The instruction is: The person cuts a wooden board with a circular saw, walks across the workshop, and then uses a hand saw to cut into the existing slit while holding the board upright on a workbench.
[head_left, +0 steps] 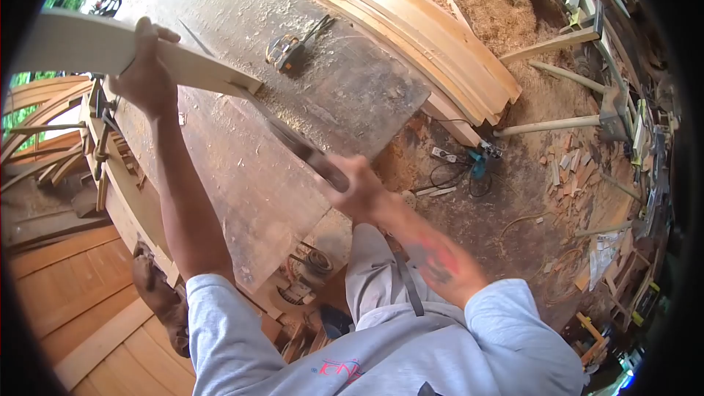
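My left hand is closed around a pale curved wooden board, which reaches from the upper left out over the worktable. My right hand grips the handle of a handsaw, smeared by motion. Its blade crosses the board near the right end, and the pointed tip shows on the far side. Whether the teeth are into the wood, I cannot make out. A yellow and black tape measure lies on the table beyond the board, among wood shavings.
Long curved planks are stacked past the table's far edge. A power strip and a blue power tool with cables lie on the floor. Offcuts are scattered at right. A brown dog-like shape is at lower left, beside wooden panels.
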Demonstrator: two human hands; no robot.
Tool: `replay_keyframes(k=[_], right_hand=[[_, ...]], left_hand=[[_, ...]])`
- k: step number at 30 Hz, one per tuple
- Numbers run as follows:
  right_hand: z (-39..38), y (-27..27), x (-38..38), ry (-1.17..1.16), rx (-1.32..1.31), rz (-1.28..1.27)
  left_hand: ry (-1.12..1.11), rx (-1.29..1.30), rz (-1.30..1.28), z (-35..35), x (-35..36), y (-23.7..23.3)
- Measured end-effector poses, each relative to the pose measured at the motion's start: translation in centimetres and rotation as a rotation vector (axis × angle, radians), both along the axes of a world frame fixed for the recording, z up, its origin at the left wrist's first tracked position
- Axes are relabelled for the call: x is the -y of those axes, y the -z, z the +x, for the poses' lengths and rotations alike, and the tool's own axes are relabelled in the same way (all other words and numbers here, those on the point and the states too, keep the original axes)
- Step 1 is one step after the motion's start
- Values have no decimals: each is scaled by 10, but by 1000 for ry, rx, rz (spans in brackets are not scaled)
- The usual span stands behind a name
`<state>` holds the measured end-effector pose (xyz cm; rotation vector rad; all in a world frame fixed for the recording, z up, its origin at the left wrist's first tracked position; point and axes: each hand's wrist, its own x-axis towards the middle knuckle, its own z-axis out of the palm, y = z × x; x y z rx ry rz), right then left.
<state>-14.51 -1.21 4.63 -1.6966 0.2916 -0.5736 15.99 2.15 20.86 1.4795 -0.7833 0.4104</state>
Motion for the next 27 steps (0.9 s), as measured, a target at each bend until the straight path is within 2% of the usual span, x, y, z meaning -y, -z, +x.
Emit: replay_keyframes(k=[3, 5, 6, 7, 8, 9, 10, 11, 13, 14, 15, 16, 18, 21, 22, 24, 25, 27], right_hand=[[-7, 4, -2, -24, -13, -28], [-76, -9, -7, -28, -136, -60], [-113, -19, -8, -34, -110, -131], [-152, -19, -12, -46, -61, -394], [-187, -30, -17, -49, -107, -274], [-208, -60, -18, -77, -196, -339], [-218, -87, -20, -68, -316, -150], [-215, -92, -19, -71, -321, -257], [-158, -58, -12, 21, -82, -308], [-132, -29, -7, -14, -94, -457], [-90, -15, -2, -56, -113, -350], [-55, 4, -3, -80, -271, -57], [-14, 2, -9, -5, -171, 23], [-73, -10, -15, -21, -289, -73], [-109, -11, -13, -30, -149, -373], [-190, -36, -15, -39, -177, -504], [-218, -66, -17, -40, -269, -419], [-215, -89, -12, -25, -280, -437]], left_hand=[[-27, -8, 54, 2, 1, -2], [-43, -29, 5, 2, 3, -3], [-34, -60, 7, 2, 2, -7], [-23, -93, 12, 7, 0, -6], [-29, 9, 42, 25, -4, 3], [-23, 168, 77, 52, -9, 16], [-25, 128, 93, 44, -13, 15], [-33, 97, 105, 31, -8, 7], [-87, 34, 77, 12, 0, 1], [10, -174, -88, 5, 2, 4], [-7, -167, -94, 2, -1, 2], [-48, -168, -79, -3, -2, 0], [-52, -156, -96, -6, -2, -3], [-72, -203, -39, -11, 3, -7], [-89, -206, -49, -5, 3, -5], [-29, -140, -92, 9, -1, 2], [-43, -151, -85, 7, -3, 1], [-88, -256, -34, 4, 4, -12]])
